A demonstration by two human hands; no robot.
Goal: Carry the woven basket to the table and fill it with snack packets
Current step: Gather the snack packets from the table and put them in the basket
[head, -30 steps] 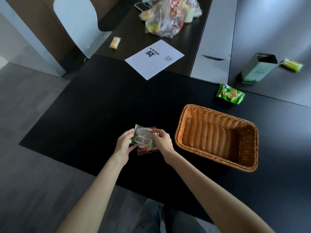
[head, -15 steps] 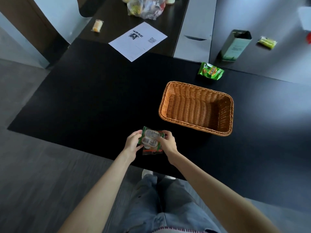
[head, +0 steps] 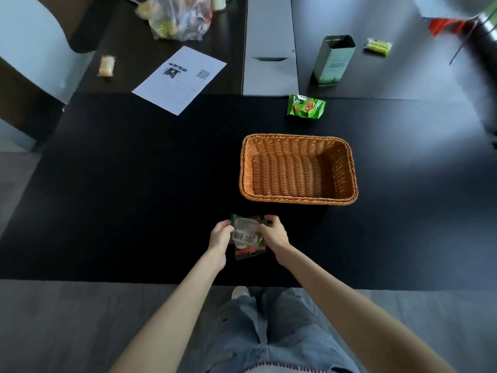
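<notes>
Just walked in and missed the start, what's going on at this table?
A person is holding one snack packet between the left hand and right hand, just in front of a woven basket on the black table. The basket has nothing in it yet. Another green packet lies beyond it.

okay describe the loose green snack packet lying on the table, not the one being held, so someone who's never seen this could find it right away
Start at the woven basket in the middle of the black table. Just beyond its far rim, slightly right of centre, lies the green snack packet, flat near the table's far edge. It is bright green with an orange picture, unlike the yellowish packet farther back by the tall green tin.
</notes>
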